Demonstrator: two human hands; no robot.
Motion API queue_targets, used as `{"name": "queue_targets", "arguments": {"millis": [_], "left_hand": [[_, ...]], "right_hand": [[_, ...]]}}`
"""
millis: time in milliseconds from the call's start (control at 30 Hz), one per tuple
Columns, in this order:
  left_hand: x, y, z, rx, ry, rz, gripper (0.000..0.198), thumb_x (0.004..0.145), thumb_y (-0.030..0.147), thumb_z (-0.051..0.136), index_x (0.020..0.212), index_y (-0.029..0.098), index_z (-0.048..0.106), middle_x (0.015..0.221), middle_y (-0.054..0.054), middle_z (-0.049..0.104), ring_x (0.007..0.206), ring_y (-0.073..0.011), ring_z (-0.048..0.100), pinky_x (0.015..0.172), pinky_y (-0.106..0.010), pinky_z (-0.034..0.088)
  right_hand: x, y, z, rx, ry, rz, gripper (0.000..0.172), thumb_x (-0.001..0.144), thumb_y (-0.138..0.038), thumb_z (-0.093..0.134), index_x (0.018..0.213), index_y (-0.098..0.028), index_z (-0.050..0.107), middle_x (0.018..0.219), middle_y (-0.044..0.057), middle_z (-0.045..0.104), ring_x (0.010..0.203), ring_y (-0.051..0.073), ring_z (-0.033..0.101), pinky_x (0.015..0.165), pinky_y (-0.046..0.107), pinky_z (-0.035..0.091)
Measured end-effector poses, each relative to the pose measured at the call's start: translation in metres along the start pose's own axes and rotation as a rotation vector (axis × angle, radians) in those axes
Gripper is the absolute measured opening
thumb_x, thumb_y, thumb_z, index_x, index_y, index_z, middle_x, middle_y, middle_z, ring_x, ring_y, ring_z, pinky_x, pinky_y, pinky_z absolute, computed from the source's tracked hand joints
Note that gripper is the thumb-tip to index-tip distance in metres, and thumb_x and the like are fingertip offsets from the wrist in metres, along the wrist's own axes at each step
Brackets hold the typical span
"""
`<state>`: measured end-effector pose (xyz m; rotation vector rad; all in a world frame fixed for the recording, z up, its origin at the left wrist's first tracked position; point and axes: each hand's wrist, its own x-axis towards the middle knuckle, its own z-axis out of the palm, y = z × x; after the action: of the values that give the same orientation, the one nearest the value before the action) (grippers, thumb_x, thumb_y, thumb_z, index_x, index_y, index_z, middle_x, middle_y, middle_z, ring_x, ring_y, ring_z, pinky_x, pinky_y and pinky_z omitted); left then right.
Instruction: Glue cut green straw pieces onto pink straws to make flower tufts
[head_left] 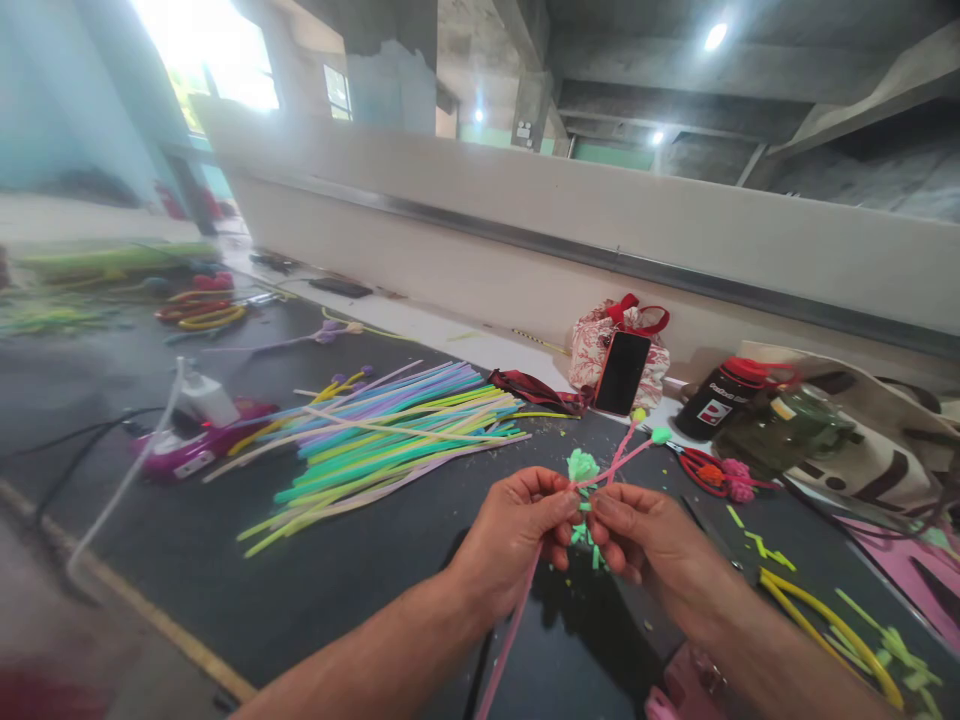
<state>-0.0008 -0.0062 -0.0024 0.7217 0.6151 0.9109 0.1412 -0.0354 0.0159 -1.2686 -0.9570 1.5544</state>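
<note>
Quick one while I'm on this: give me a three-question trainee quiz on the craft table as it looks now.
1. True or false: the left hand and the right hand both pinch the pink chenille stem.
2. What does the phone lean against? A) the floral bag B) a cardboard box C) a stack of books
3. Fill in: the pile of coloured stems lies to the ____ of the hands.
Key: 1 true; 2 A; 3 left.
</note>
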Motion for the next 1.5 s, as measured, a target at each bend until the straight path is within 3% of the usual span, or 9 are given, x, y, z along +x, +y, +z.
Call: {"name": "queue_targets", "arguments": {"millis": [267,467,667,833,1033,1233,1400,1500], "left_hand": [[0.002,0.001,-0.003,0.016,0.009,-0.006,0.024,0.062,0.026,0.07,0.072,0.013,0.051,0.055,0.003,0.054,0.041,-0.0028,0.041,0.036,-0.013,0.036],[0.001,0.0,-0.001,0.025,0.015,-0.009,0.026,0.059,0.027,0.071,0.069,0.013,0.052,0.053,0.004,0.052,0.04,-0.003,0.042,0.036,-0.014,0.035],[0.001,0.0,0.0,0.044,0.027,-0.018,0.026,0.058,0.026,0.071,0.07,0.014,0.051,0.055,0.004,0.053,0.039,-0.0031,0.042,0.036,-0.014,0.035],[0.001,0.0,0.0,0.099,0.039,-0.035,0.026,0.059,0.027,0.07,0.07,0.015,0.05,0.055,0.004,0.053,0.039,-0.0034,0.041,0.034,-0.014,0.033],[-0.001,0.003,0.0,0.134,-0.007,-0.155,0.022,0.066,0.03,0.065,0.069,0.015,0.049,0.056,0.004,0.052,0.036,0.0008,0.028,0.03,-0.011,0.011],[0.002,0.001,-0.002,0.23,-0.044,-0.157,0.019,0.066,0.03,0.063,0.065,0.015,0.05,0.059,0.002,0.055,0.037,-0.0028,0.039,0.03,-0.014,0.025],[0.001,0.002,-0.003,0.255,-0.09,-0.244,0.018,0.066,0.028,0.062,0.072,0.015,0.051,0.054,0.004,0.054,0.032,0.0008,0.023,0.03,-0.014,0.009],[0.001,0.002,-0.004,0.272,-0.124,-0.262,0.014,0.068,0.026,0.059,0.073,0.016,0.051,0.051,0.005,0.054,0.029,0.0008,0.021,0.03,-0.015,0.006]], "right_hand": [[0.007,0.002,-0.007,0.019,-0.035,-0.025,0.022,0.069,-0.035,0.068,0.069,-0.013,0.064,0.058,-0.001,0.062,0.041,0.004,0.051,0.035,0.014,0.032],[0.007,0.003,-0.009,-0.027,-0.052,-0.012,0.028,0.068,-0.038,0.069,0.058,-0.013,0.058,0.045,-0.004,0.054,0.033,0.003,0.045,0.031,0.013,0.029],[0.006,0.003,-0.013,-0.029,-0.056,-0.033,0.025,0.068,-0.038,0.068,0.064,-0.014,0.062,0.055,-0.002,0.061,0.036,0.004,0.05,0.031,0.013,0.031],[0.004,-0.003,-0.014,-0.267,0.007,-0.117,0.02,0.068,-0.034,0.069,0.076,-0.016,0.067,0.057,-0.001,0.061,0.044,0.007,0.054,0.035,0.015,0.033],[-0.002,-0.012,-0.028,-0.498,0.006,-0.167,0.016,0.072,-0.032,0.063,0.068,-0.017,0.062,0.052,-0.004,0.053,0.046,0.008,0.045,0.042,0.019,0.031],[-0.019,-0.036,-0.037,-0.95,-0.09,-0.499,0.017,0.081,-0.032,0.053,0.071,-0.021,0.061,0.075,0.002,0.054,0.074,0.016,0.051,0.067,0.027,0.039],[-0.024,-0.039,-0.033,-1.207,-0.089,-0.613,0.013,0.084,-0.026,0.049,0.077,-0.022,0.06,0.079,0.001,0.052,0.073,0.014,0.051,0.064,0.026,0.038],[-0.023,-0.036,-0.034,-1.234,-0.089,-0.632,0.01,0.083,-0.024,0.051,0.076,-0.022,0.058,0.079,0.0,0.051,0.071,0.013,0.051,0.062,0.026,0.038]]}}
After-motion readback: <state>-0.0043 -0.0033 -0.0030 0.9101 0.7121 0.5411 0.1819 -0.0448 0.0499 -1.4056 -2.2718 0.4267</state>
